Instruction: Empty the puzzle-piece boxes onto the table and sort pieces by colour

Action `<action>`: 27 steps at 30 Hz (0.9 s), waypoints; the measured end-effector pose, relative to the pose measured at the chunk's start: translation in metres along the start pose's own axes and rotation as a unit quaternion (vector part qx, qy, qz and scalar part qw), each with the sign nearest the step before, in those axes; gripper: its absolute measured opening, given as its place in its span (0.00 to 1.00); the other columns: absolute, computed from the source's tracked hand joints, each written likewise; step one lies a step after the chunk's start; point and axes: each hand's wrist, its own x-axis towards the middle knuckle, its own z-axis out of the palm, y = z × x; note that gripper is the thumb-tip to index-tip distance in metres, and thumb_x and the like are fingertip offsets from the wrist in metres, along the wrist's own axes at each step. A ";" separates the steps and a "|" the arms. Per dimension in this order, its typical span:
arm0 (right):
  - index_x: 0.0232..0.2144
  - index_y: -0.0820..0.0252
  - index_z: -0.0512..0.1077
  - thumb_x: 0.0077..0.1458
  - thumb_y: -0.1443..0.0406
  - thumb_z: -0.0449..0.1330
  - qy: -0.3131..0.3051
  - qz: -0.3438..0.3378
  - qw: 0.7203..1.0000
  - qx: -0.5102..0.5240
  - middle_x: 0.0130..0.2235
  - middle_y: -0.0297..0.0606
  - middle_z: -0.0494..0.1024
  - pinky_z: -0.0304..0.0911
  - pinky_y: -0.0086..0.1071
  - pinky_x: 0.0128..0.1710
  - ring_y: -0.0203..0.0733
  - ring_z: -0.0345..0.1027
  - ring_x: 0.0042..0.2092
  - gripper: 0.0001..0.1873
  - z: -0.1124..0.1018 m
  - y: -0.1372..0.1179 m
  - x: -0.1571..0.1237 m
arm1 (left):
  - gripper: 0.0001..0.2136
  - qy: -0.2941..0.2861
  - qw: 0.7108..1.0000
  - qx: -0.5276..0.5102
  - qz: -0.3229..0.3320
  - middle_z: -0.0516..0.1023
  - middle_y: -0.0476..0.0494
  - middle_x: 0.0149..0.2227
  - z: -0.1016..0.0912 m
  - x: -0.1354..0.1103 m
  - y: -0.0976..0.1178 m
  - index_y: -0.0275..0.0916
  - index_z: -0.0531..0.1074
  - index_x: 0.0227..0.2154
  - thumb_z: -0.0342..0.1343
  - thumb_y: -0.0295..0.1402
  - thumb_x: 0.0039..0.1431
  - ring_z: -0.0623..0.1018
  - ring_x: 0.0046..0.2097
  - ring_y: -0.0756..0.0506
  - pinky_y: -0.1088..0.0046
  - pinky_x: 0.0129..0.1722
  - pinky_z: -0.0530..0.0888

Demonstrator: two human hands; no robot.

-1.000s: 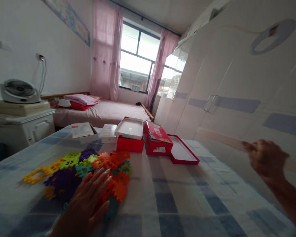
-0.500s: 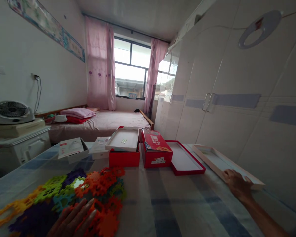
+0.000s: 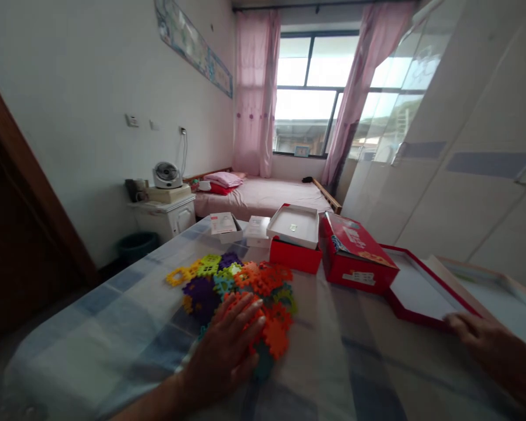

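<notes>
My left hand (image 3: 228, 345) lies over a pile of colourful plastic gear pieces (image 3: 277, 336), its fingers stretched out on the orange ones. Purple, green, yellow and teal pieces spread around and beyond it. At the right, my right hand (image 3: 486, 339) has its fingers closed at the near corner of a shallow box lid (image 3: 423, 292) with a red rim and white inside. The fingertips are partly blurred. Just beyond that hand is a larger pale-rimmed box lid (image 3: 504, 292), cut off by the view's edge.
A red printed box (image 3: 359, 257) stands beside the shallow lid. Left of it, a white tray-like lid (image 3: 294, 225) rests on a red box base (image 3: 294, 255). Two small white boxes, one of them a carton (image 3: 258, 231), sit farther left on the checked tablecloth (image 3: 114, 327).
The view has swung left. My right hand has gone from the pale-rimmed lid to the red-rimmed lid's corner. My left hand stays on the gear pieces.
</notes>
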 end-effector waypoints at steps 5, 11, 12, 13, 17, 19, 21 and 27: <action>0.32 0.50 0.72 0.50 0.54 0.46 -0.010 0.022 0.999 -0.026 0.42 0.55 0.76 0.63 0.51 0.36 0.59 0.72 0.40 0.16 0.004 -0.063 -0.009 | 0.25 -0.016 1.000 -0.016 -0.005 0.61 0.38 0.61 -0.013 0.000 0.003 0.39 0.59 0.57 0.52 0.36 0.57 0.53 0.65 0.37 0.49 0.61 0.52; 0.60 0.55 0.55 0.50 0.55 0.56 -0.172 -0.180 0.962 0.114 0.60 0.44 0.61 0.58 0.45 0.56 0.50 0.59 0.58 0.35 0.017 -0.213 -0.065 | 0.31 -0.051 0.990 0.002 -0.132 0.54 0.37 0.64 -0.037 -0.023 -0.036 0.43 0.56 0.60 0.52 0.48 0.55 0.53 0.64 0.35 0.49 0.61 0.52; 0.62 0.55 0.51 0.46 0.56 0.60 -0.209 -0.202 0.949 0.119 0.62 0.43 0.57 0.55 0.45 0.58 0.50 0.54 0.61 0.43 0.022 -0.239 -0.076 | 0.34 -0.055 0.981 0.001 -0.188 0.52 0.35 0.64 -0.037 -0.030 -0.048 0.42 0.54 0.61 0.52 0.51 0.54 0.52 0.64 0.34 0.49 0.60 0.53; 0.63 0.55 0.48 0.41 0.57 0.64 -0.247 -0.222 0.936 0.119 0.64 0.43 0.53 0.52 0.46 0.59 0.52 0.48 0.63 0.49 0.027 -0.263 -0.086 | 0.38 -0.064 0.968 -0.008 -0.241 0.51 0.32 0.64 -0.037 -0.037 -0.059 0.40 0.51 0.62 0.53 0.53 0.52 0.52 0.64 0.32 0.48 0.60 0.54; 0.64 0.54 0.42 0.33 0.58 0.69 -0.266 -0.260 0.916 0.149 0.66 0.44 0.41 0.43 0.50 0.62 0.54 0.34 0.66 0.60 0.051 -0.327 -0.108 | 0.50 -0.133 0.940 -0.102 -0.297 0.45 0.31 0.66 -0.035 -0.058 -0.085 0.39 0.40 0.64 0.56 0.57 0.45 0.48 0.65 0.32 0.50 0.60 0.55; 0.64 0.54 0.41 0.34 0.60 0.68 -0.231 -0.259 0.920 0.182 0.67 0.44 0.38 0.43 0.50 0.62 0.53 0.32 0.66 0.59 0.063 -0.345 -0.110 | 0.54 -0.149 0.944 -0.142 -0.258 0.39 0.34 0.67 -0.033 -0.060 -0.082 0.43 0.38 0.64 0.60 0.57 0.39 0.45 0.66 0.33 0.52 0.61 0.54; 0.64 0.54 0.42 0.38 0.63 0.66 -0.197 -0.261 0.916 0.231 0.67 0.43 0.38 0.44 0.48 0.62 0.50 0.32 0.66 0.55 0.073 -0.359 -0.106 | 0.56 -0.143 0.948 -0.155 -0.238 0.34 0.36 0.67 -0.031 -0.057 -0.073 0.43 0.40 0.64 0.63 0.57 0.35 0.44 0.66 0.32 0.52 0.61 0.54; 0.62 0.56 0.48 0.48 0.68 0.57 -0.144 -0.244 0.906 0.314 0.65 0.43 0.48 0.46 0.44 0.62 0.44 0.41 0.65 0.40 0.085 -0.390 -0.091 | 0.41 -0.101 0.955 -0.076 -0.270 0.45 0.34 0.66 -0.027 -0.038 -0.062 0.43 0.48 0.63 0.54 0.55 0.49 0.53 0.64 0.32 0.49 0.59 0.57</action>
